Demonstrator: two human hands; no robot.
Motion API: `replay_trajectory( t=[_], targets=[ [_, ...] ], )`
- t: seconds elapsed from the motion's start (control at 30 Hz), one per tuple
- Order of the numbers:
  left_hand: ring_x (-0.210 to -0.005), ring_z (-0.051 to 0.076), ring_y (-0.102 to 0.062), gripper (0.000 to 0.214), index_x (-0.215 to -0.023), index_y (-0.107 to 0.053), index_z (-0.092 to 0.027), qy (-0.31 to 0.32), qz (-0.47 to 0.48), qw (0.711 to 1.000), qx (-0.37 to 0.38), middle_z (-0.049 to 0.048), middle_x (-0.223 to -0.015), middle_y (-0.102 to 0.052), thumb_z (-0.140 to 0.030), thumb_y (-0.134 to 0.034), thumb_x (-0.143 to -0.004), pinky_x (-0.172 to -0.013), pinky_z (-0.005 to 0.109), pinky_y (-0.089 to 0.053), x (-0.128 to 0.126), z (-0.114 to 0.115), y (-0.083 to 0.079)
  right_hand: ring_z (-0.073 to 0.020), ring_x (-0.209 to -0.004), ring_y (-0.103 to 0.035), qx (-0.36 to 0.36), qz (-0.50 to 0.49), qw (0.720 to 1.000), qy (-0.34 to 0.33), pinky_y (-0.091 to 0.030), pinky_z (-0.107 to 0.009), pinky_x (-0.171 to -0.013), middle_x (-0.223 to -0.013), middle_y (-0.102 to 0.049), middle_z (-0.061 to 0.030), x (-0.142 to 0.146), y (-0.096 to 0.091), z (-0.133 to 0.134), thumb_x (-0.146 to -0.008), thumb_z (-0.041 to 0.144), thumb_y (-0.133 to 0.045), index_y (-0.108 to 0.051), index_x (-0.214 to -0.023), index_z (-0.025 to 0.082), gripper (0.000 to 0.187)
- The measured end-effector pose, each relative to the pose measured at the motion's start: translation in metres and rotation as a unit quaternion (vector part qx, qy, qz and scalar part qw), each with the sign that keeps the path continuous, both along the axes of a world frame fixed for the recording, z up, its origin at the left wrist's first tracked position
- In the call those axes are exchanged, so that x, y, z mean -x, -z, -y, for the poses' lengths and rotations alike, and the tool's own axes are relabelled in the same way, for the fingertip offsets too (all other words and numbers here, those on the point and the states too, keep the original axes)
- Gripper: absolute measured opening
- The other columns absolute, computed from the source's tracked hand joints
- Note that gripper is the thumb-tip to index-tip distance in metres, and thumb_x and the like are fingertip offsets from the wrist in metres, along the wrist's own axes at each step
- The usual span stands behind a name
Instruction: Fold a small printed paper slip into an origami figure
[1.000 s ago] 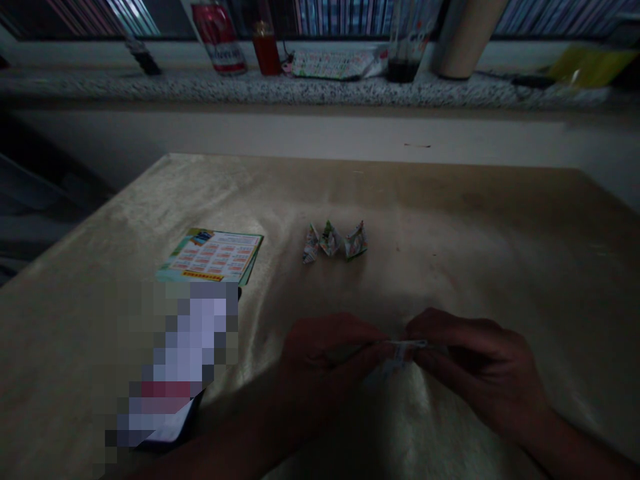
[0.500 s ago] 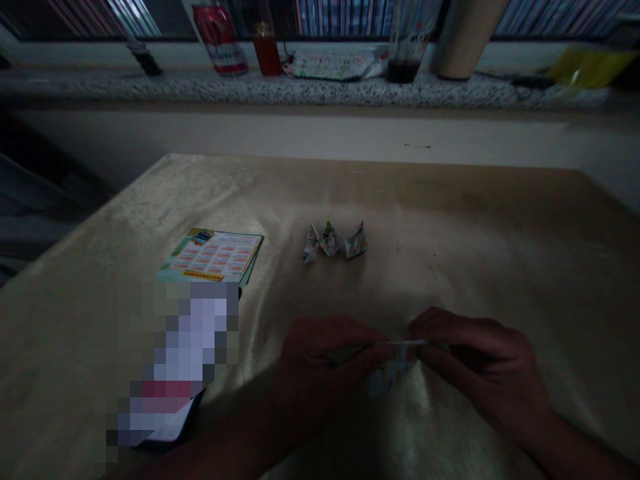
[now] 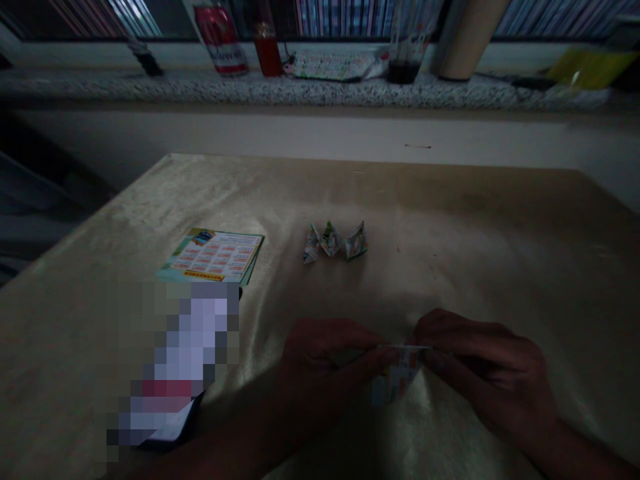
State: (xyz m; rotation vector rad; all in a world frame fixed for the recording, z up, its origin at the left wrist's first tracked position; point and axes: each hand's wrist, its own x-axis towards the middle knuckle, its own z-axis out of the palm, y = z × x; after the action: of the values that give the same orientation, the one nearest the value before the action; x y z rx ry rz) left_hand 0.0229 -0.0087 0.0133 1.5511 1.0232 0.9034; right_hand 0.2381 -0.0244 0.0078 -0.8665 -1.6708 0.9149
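In dim light, my left hand [image 3: 325,360] and my right hand [image 3: 480,363] meet near the table's front edge. Both pinch a small piece of printed paper [image 3: 397,373], partly folded, its lower flap hanging down between my fingertips. Three small folded paper shapes [image 3: 334,241] stand in a row farther back on the beige table [image 3: 450,220].
A stack of printed sheets [image 3: 213,257] lies left of centre, with a blurred-out flat object [image 3: 175,367] in front of it. On the stone ledge [image 3: 300,87] behind stand a red can [image 3: 220,37], a red candle jar [image 3: 267,47], a dark glass [image 3: 405,60] and a beige cylinder [image 3: 465,40].
The paper's lower flap has opened downward between my hands. My right hand has shifted slightly to the right. The folded shapes have not moved.
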Motion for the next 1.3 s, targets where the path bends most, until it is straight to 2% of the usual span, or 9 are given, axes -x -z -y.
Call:
replay_trajectory(
  t=[0.23,0.43,0.63,0.8,1.0,1.13,1.3],
  targets=[
    [-0.06,0.014,-0.072,0.009,-0.077,-0.082,-0.022,0.003,0.019,1.0,-0.002,0.0009,-0.069,-0.079,-0.026,-0.078,-0.085,-0.058,0.021,-0.053,-0.0002,-0.0006,0.0012,-0.0215,-0.068,-0.07,0.002,-0.008,1.0,-0.005,-0.06,-0.038,-0.062,-0.075,-0.076,-0.0049,-0.0007,-0.0016,-0.0004,-0.089,0.008,-0.066,-0.08,-0.101,0.026,0.026],
    [-0.067,0.014,-0.075,0.006,-0.085,-0.083,-0.023,0.017,0.019,1.0,-0.011,0.0007,-0.077,-0.081,-0.024,-0.077,-0.086,-0.063,0.022,-0.055,0.0011,0.0008,0.0024,-0.0212,-0.069,-0.071,0.011,-0.025,1.0,0.011,-0.06,-0.035,-0.06,-0.074,-0.076,-0.0045,0.0006,0.0005,0.0,-0.09,0.013,-0.069,-0.081,-0.1,0.027,0.021],
    [-0.062,0.013,-0.072,0.005,-0.082,-0.083,-0.021,0.006,0.007,1.0,-0.016,0.0015,-0.073,-0.08,-0.023,-0.078,-0.085,-0.06,0.022,-0.054,0.0022,-0.0003,0.0008,-0.0191,-0.067,-0.07,0.024,-0.037,0.999,0.015,-0.059,-0.032,-0.059,-0.075,-0.076,-0.0032,0.0008,0.0013,0.0002,-0.086,0.007,-0.071,-0.08,-0.102,0.027,0.027],
    [-0.065,0.012,-0.072,0.008,-0.082,-0.082,-0.02,0.018,0.0,1.0,-0.016,0.0011,-0.073,-0.079,-0.022,-0.076,-0.087,-0.062,0.02,-0.052,0.0024,0.0006,0.0002,-0.02,-0.069,-0.071,0.001,-0.026,1.0,0.009,-0.06,-0.033,-0.061,-0.077,-0.077,-0.0031,-0.0001,-0.0023,0.0004,-0.084,0.004,-0.07,-0.08,-0.1,0.027,0.029],
    [-0.07,0.014,-0.073,0.01,-0.088,-0.081,-0.018,0.049,0.029,0.998,-0.03,0.0028,-0.079,-0.078,-0.018,-0.071,-0.091,-0.067,0.022,-0.054,0.0025,0.0011,0.0016,-0.0206,-0.075,-0.072,0.009,-0.025,1.0,-0.001,-0.06,-0.033,-0.064,-0.082,-0.077,-0.0042,-0.0025,-0.0005,0.0044,-0.084,0.002,-0.069,-0.08,-0.101,0.026,0.031],
    [-0.071,0.014,-0.073,0.01,-0.088,-0.08,-0.017,0.041,0.05,0.995,-0.075,0.0037,-0.079,-0.078,-0.015,-0.07,-0.09,-0.067,0.022,-0.054,0.0034,0.0007,0.0025,-0.0201,-0.078,-0.071,0.044,-0.058,0.997,-0.018,-0.059,-0.032,-0.065,-0.082,-0.076,-0.0038,-0.0014,0.0015,0.0034,-0.086,0.005,-0.07,-0.079,-0.102,0.026,0.028],
    [-0.07,0.015,-0.073,0.01,-0.088,-0.08,-0.017,0.034,0.072,0.995,-0.068,0.0044,-0.079,-0.079,-0.016,-0.07,-0.091,-0.066,0.024,-0.054,0.0031,0.0012,0.0037,-0.0197,-0.081,-0.072,0.037,-0.03,0.999,-0.001,-0.059,-0.029,-0.065,-0.084,-0.077,-0.0038,-0.001,-0.0006,0.0012,-0.086,0.003,-0.069,-0.078,-0.102,0.026,0.03]
  ],
)
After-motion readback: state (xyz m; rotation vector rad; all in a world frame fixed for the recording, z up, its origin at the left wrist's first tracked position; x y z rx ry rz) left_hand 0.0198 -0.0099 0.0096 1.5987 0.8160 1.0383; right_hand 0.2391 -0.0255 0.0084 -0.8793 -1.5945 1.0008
